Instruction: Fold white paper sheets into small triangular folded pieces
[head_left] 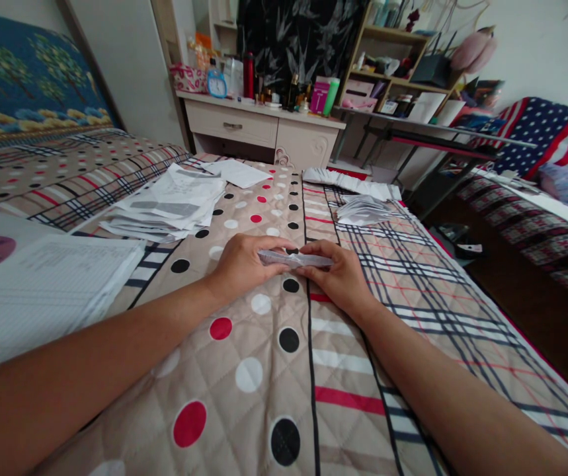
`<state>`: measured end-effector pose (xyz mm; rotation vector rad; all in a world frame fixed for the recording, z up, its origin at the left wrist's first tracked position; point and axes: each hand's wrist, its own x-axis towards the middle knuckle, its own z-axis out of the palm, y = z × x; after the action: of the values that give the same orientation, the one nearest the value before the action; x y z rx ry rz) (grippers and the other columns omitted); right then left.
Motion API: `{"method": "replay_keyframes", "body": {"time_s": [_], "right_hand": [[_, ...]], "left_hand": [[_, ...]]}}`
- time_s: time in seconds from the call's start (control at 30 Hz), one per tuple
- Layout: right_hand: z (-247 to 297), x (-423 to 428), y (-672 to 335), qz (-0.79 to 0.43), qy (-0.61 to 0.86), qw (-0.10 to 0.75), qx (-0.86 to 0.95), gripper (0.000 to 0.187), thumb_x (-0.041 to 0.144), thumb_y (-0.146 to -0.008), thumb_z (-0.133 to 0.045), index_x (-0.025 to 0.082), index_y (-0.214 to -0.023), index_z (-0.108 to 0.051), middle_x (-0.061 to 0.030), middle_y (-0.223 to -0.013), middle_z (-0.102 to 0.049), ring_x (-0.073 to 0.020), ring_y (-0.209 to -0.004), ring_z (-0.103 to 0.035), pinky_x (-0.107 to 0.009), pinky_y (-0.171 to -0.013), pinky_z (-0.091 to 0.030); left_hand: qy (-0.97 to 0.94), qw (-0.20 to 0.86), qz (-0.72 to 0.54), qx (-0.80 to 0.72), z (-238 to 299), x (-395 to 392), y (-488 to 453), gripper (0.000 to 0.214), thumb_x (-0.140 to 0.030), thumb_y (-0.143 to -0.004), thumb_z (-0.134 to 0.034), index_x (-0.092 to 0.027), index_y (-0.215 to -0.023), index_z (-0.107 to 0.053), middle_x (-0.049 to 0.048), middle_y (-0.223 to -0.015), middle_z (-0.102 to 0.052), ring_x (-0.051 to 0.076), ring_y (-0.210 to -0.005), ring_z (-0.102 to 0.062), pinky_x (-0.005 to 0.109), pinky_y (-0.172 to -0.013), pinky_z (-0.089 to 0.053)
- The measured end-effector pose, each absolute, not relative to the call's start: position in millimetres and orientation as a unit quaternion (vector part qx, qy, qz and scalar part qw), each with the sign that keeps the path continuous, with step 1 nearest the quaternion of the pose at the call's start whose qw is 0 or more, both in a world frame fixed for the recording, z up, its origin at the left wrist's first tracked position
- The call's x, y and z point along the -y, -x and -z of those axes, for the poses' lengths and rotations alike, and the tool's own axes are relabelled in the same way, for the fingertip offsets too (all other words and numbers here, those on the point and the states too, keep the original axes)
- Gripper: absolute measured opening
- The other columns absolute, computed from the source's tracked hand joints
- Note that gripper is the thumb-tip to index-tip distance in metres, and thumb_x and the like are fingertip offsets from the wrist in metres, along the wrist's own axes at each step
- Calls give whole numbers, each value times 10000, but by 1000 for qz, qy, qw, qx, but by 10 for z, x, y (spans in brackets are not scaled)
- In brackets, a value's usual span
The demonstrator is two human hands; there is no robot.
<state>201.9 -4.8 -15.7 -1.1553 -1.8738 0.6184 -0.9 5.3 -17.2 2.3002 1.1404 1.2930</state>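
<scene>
Both of my hands grip a small, flat, pale grey-white piece of folded paper, held level just above the bedspread. My left hand pinches its left end between thumb and fingers. At the other end my right hand pinches it the same way, with the fingertips of both hands close together. Beyond my right hand lies a fanned stack of grey-white folded papers. A longer row of white folded pieces rests behind that stack.
A pile of loose printed papers lies at the back left, with a white sheet beside it. Nearer on the left is a stack of lined paper. A white dresser stands past the bed, and a desk is at the right.
</scene>
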Motion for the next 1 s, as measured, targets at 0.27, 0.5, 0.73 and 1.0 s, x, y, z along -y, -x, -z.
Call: {"method": "replay_keyframes", "body": {"time_s": [0.27,0.5,0.73,1.0], "right_hand": [[162,60,-2001,-266,498,421,710,102,221,-693,-770,188,-758,-698,33,-652,-672,-108,-548,-569,-208,-499,-380],[172,57,-1994,-216,501,394,740,87,248,-719,-762,199,-766,-709,25,-666,-678,-120,-581,-582,-218,-523,-387],[129,72,-1993,-172,448,417,772,182,304,-787,-729,219,-945,-697,-12,-869,-719,-173,-768,-654,-276,-684,-479],[116,54,-1990,-121,373,446,805,66,150,-797,-691,216,-806,-688,-35,-967,-694,-171,-875,-655,-287,-752,-498]], "left_hand": [[-823,30,-343,-451,157,-60,42,222,-295,-646,-845,-235,-836,-749,9,-866,-761,214,-808,-695,343,-762,-499],[-855,20,-275,-439,115,-30,-13,140,-303,-766,-760,-218,-876,-745,24,-866,-750,224,-829,-673,364,-765,-431],[-858,31,-269,-436,149,-44,-9,118,-193,-800,-693,-201,-909,-737,44,-919,-745,250,-893,-666,369,-778,-437],[-860,78,-287,-414,189,-77,-5,142,-224,-796,-716,-197,-934,-734,42,-924,-737,222,-869,-664,338,-766,-459]]}}
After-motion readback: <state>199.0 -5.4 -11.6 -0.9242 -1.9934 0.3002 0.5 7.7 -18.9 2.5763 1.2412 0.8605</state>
